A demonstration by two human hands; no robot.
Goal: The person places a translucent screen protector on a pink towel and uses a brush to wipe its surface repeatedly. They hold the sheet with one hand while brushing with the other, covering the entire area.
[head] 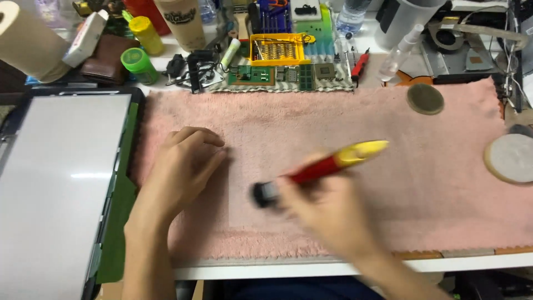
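Leftmost, a large flat grey-white panel in a dark frame [55, 189] is seen lying on the surface, beside a pink fluffy towel [444, 183] spread over the middle. The left hand [180, 169] is rested on the towel, its grip loosely curled and holding nothing. The right hand [327, 214] is blurred by motion; its grip is pressed around a red-and-yellow handled brush with a dark head [325, 166], held over the towel's centre. Judged from here, dust could be flicked onto the bare green circuit boards [277, 75] at the towel's far edge, or the panel scuffed by the left forearm. A yellow plastic tray [302, 51] is noted behind, holding rows of metal screwdriver bits. Two round pads [426, 99] are lying at right.
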